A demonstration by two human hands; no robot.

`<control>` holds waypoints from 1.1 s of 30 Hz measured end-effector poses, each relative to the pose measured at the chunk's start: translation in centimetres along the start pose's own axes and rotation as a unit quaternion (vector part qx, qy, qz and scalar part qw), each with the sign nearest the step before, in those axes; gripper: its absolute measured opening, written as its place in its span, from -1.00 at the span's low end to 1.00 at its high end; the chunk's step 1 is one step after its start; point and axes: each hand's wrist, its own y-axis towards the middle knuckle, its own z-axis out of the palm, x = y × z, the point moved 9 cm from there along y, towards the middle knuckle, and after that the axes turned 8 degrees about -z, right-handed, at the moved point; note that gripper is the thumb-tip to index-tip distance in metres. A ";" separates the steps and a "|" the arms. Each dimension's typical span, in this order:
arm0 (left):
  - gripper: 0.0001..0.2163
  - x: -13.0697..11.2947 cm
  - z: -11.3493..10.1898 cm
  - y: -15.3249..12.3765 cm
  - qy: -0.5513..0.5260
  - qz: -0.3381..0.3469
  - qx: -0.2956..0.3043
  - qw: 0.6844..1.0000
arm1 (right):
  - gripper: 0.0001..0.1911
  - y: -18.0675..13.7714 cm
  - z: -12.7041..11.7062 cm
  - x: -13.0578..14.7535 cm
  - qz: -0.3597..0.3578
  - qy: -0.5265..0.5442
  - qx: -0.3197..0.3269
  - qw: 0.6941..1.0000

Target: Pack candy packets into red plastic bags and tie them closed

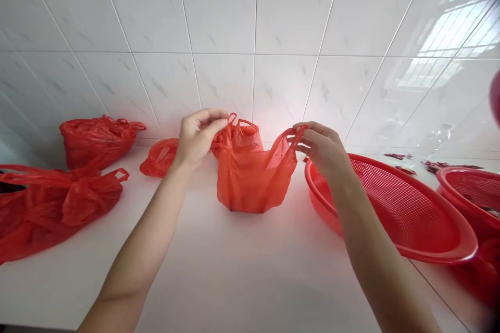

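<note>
A thin red plastic bag (pixel 255 182) hangs upright between my hands, its two handles pulled apart. My left hand (pixel 198 132) pinches the left handle between thumb and fingers. The right handle is gripped by my right hand (pixel 318 143), with the fingers closed around it. The bag's bottom is just above or on the white counter; I cannot tell which. Whatever is inside the bag does not show. Right behind it, against the wall, stands another red plastic bag (pixel 248 138), partly covered by the front one.
A large red mesh basket (pixel 437 218) lies right of my right hand, with a second red basket (pixel 469 177) farther right. Small dark red packets (pixel 441 166) are near the wall. Left stand a filled red bag (pixel 96 140), a smaller crumpled one (pixel 161 157) and a big one (pixel 58 213).
</note>
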 end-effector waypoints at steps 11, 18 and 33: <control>-0.66 0.3 7.1 -4.5 0.114 0.004 0.127 0.985 | -0.83 -0.5 6.0 0.9 -0.067 -0.021 0.092 0.993; -0.77 -0.2 7.2 -4.6 0.056 0.021 0.127 0.990 | -0.52 -0.9 5.8 1.1 -0.094 -0.089 0.099 0.987; -0.66 1.7 0.9 -1.6 -0.022 -0.017 -0.016 0.999 | -0.66 -0.7 5.4 -6.2 0.064 0.106 0.120 0.985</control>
